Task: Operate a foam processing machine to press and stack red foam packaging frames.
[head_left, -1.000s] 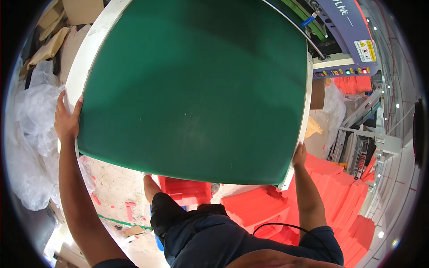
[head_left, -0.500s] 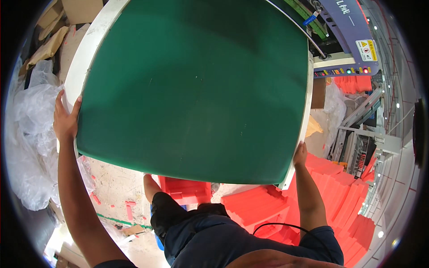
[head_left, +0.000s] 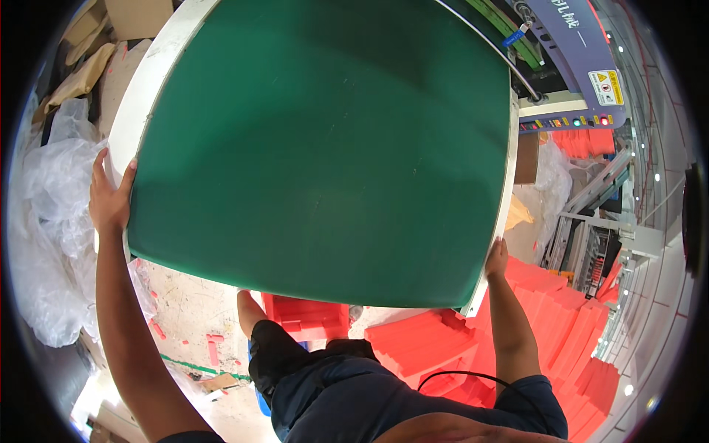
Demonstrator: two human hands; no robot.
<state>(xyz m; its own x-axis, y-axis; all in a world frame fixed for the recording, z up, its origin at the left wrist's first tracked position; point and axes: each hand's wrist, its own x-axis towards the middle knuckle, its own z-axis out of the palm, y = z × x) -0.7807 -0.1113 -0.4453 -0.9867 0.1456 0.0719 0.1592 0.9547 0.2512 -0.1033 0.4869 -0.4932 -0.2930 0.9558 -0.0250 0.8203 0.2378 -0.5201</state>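
In front of me a wide green conveyor belt (head_left: 317, 170) lies between two white side rails. My left hand (head_left: 111, 196) rests on the left side rail (head_left: 136, 111), thumb on its inner edge and fingers spread over the outer side. At the near right corner my right hand (head_left: 497, 260) is closed at the right side rail (head_left: 508, 188); some of its fingers are hidden. Only small light marks show on the belt.
A purple machine housing (head_left: 572, 52) with lit buttons stands at the far right. Stacked red foam sheets (head_left: 546, 317) lie at my right, a red crate (head_left: 310, 314) under the belt's near edge. Clear plastic wrap (head_left: 59, 199) is heaped at the left.
The light marks on the belt have shifted away from me and slightly right, so the belt surface has moved. Both hands stay in nearly the same place on the rails.
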